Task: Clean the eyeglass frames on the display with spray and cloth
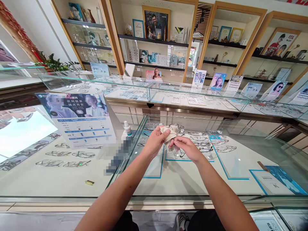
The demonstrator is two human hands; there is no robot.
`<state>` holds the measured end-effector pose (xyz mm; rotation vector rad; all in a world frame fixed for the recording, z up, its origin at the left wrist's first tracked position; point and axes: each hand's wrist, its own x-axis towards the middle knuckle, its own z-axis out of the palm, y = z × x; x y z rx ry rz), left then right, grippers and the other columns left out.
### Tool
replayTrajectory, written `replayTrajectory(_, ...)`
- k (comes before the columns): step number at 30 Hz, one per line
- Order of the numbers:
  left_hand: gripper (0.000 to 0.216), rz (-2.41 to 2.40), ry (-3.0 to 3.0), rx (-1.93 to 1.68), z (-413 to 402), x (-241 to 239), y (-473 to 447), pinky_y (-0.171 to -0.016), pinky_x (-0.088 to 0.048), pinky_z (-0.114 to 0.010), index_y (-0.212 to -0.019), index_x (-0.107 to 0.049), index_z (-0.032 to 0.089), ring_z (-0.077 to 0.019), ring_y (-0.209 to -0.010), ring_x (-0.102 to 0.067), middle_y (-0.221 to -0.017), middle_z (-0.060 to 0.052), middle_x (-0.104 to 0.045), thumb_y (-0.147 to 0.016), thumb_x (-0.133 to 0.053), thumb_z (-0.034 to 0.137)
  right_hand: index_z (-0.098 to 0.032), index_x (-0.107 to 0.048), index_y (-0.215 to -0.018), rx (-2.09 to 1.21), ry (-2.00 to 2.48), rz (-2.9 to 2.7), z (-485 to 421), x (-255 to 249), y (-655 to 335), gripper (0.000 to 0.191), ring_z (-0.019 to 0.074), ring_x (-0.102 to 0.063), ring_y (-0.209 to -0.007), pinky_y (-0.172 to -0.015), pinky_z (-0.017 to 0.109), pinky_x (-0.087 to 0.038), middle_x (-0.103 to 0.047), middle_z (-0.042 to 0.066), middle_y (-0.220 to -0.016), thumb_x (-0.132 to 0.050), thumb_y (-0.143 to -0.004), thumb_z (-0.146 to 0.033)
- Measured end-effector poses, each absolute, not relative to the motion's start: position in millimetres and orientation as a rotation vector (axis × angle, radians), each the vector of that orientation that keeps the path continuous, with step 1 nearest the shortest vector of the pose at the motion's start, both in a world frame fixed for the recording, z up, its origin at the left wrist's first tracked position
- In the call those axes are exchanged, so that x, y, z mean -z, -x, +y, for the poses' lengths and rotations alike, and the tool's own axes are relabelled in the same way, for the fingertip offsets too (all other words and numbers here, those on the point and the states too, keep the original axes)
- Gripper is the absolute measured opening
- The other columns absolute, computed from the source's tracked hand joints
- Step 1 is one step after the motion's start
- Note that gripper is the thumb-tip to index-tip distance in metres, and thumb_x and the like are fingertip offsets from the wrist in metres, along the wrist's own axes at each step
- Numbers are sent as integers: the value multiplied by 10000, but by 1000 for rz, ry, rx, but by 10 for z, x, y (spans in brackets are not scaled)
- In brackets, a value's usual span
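My left hand [156, 141] is closed on a cream cleaning cloth [169, 131], bunched up with a zigzag edge. My right hand [187, 147] pinches close below the cloth, its fingertips on what looks like a thin-rimmed pair of eyeglasses [181, 153]. Part of this pair is hidden by the cloth and fingers, and it blends with the frames behind it. Both hands are together above the glass display case. Under the glass lie rows of eyeglasses [202, 144], directly beyond my hands.
Left of my arms stand a printed sign [79, 122] and a white spray bottle [127, 129]. A small gold-coloured piece [89, 182] lies near the front edge. A glass edge [127, 154] runs beside my left forearm. Farther back are a second glass counter [168, 96] and shelves [154, 40].
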<state>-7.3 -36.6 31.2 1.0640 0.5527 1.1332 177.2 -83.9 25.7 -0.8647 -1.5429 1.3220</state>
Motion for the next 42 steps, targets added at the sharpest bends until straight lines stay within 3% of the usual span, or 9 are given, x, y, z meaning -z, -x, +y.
replayTrajectory(7,480,477,-1154,-904,-392,-264,40,-634,-410,-290,-834,-601,171,-155,-616,-596,-617,-4,-595,-919,-778,610,-207,-810,-950,-1335,871,-1518,-796,-193,-1801,384,163,-511,-763,-771,334,-427,-750,58,-962,-702,-977,-575)
replayTrajectory(16,401,407,-1136,-997,-469,-336,2,-606,-417,-289,-904,-660,156,-122,-543,-530,-623,3,-604,-853,-872,493,-200,-847,-927,-1404,826,-1448,-766,-145,-1799,332,165,-501,-749,-775,350,-432,-783,80,-962,-761,-939,-520)
replayTrajectory(21,423,494,-1139,-1119,-551,-359,-43,-565,-420,-265,-955,-669,158,-108,-526,-539,-675,2,-657,-798,-923,458,-197,-855,-842,-1409,828,-1392,-766,-180,-1823,301,202,-600,-818,-796,353,-449,-789,78,-850,-812,-872,-493)
replayTrajectory(27,451,469,-1169,-1055,-357,-689,-129,-647,-500,-269,-951,-716,140,-133,-638,-611,-734,-26,-692,-734,-970,443,-186,-849,-786,-1401,807,-1376,-656,-656,-1940,267,209,-651,-828,-844,361,-479,-791,73,-803,-828,-813,-451)
replayTrajectory(30,418,344,-1281,-1103,-269,-1083,-230,-693,-507,-268,-866,-709,140,-131,-670,-597,-720,-26,-669,-755,-954,460,-195,-832,-726,-1329,756,-1361,-604,-1088,-1993,237,218,-673,-852,-853,365,-490,-792,69,-804,-849,-767,-428)
replayTrajectory(34,398,231,-1417,-1245,-308,-1446,-349,-696,-489,-273,-824,-679,160,-124,-646,-544,-655,-3,-606,-837,-891,496,-212,-842,-752,-1164,755,-1475,-623,-1503,-2038,200,210,-648,-834,-848,384,-491,-801,68,-832,-806,-821,-396)
replayTrajectory(42,483,319,-1415,-1405,-268,-1279,-423,-638,-472,-301,-808,-673,192,-148,-588,-527,-570,12,-554,-904,-776,654,-245,-873,-804,-1049,803,-1684,-681,-1559,-2060,146,219,-672,-929,-951,401,-498,-823,36,-884,-766,-853,-331)
